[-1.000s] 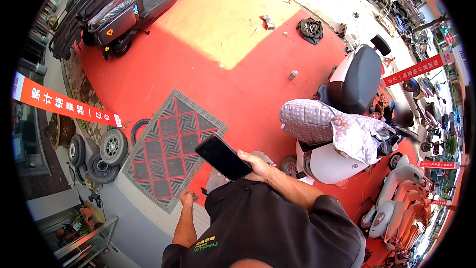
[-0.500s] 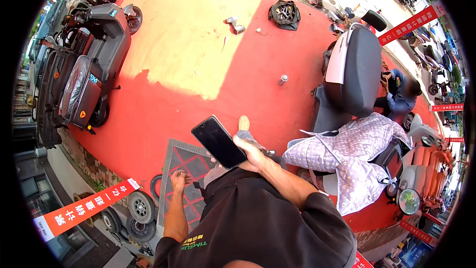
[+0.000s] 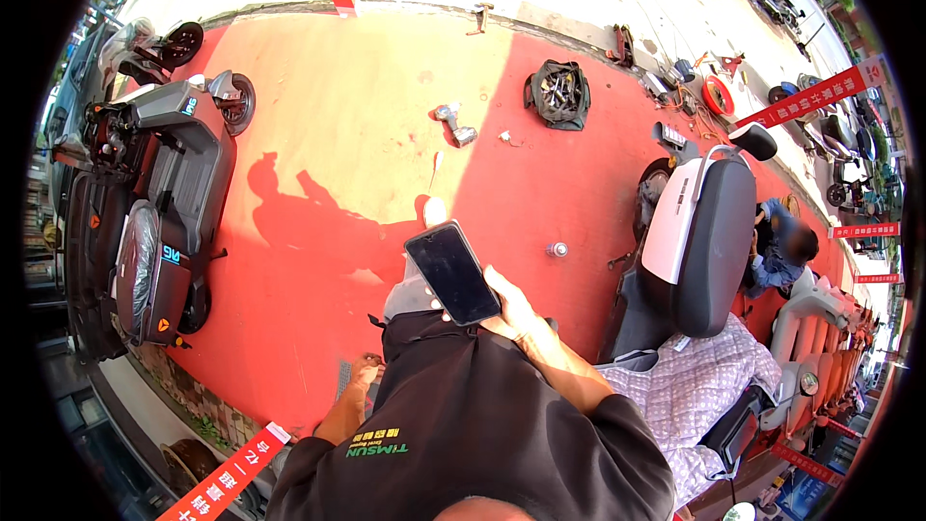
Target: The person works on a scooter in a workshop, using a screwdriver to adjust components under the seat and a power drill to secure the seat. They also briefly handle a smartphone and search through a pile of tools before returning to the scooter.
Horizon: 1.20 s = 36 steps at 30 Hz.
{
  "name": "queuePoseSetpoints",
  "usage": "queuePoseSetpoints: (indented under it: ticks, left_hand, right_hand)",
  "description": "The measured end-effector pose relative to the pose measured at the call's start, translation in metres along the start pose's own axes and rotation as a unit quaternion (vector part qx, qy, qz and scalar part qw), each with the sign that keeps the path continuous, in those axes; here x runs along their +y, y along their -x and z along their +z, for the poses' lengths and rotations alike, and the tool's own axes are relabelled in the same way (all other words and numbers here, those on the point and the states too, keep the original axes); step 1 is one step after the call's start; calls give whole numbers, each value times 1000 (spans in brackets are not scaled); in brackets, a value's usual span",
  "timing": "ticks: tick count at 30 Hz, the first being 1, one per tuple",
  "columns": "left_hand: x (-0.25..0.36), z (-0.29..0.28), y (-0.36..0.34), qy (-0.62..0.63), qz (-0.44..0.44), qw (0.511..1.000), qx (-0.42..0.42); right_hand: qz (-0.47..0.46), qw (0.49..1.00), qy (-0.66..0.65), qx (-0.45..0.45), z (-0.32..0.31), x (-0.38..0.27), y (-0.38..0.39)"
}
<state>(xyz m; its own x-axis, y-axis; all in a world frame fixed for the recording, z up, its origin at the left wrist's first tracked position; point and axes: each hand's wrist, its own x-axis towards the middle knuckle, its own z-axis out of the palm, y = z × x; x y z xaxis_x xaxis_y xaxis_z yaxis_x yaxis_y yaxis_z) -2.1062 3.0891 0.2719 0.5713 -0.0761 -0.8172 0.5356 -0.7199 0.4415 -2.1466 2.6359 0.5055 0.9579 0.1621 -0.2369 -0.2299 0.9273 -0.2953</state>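
A phone [image 3: 451,272] is held by the right hand [image 3: 516,314] in front of the body, near the middle of the scene. Its near right corner is gripped by that hand's fingers, with the thumb laid along the right edge; the dark screen is turned upward. The left hand [image 3: 364,369] is held low at the left side of the body, apart from the phone; its fingers are loosely curled, and whether anything is held in them cannot be told.

The person's dark shirt [image 3: 473,415] is seen at the near edge, and a pale shoe [image 3: 435,211] is seen just beyond the phone. A shadow [image 3: 323,217] is cast on the sunlit part of the red floor [image 3: 521,193], left of the shoe. Farther off, a drill [image 3: 457,125] is laid on the floor, with an open tool bag [image 3: 558,96] to its right. A small can [image 3: 557,249] is placed to the right of the phone.

At the left, a grey scooter [image 3: 188,183] is parked. At the right, a white scooter [image 3: 675,232] with a dark seat [image 3: 719,241] is parked, a quilted cover [image 3: 675,396] being draped at its near end. Beyond the seat, a co-worker [image 3: 772,256] is partly hidden.
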Motion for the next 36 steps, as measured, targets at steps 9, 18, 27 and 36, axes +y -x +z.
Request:
queuePoseSetpoints:
  ticks: [9,18,27,36]
  left_hand:
    - [459,-132,-281,-17,166,986,-9]
    - [712,-163,-425,144,314,936,-70]
    - [784,-24,-394,80,-146,986,31]
    - [1066,64,-507,-160,79,979,-101]
  right_hand:
    - [-114,993,-18,34,51,-195,-177]
    - [1,999,-52,-15,-16,-387,-369]
    - [13,997,-36,-60,-96,-706,-500]
    - [-186,980,-64,42,-148,-915,-492]
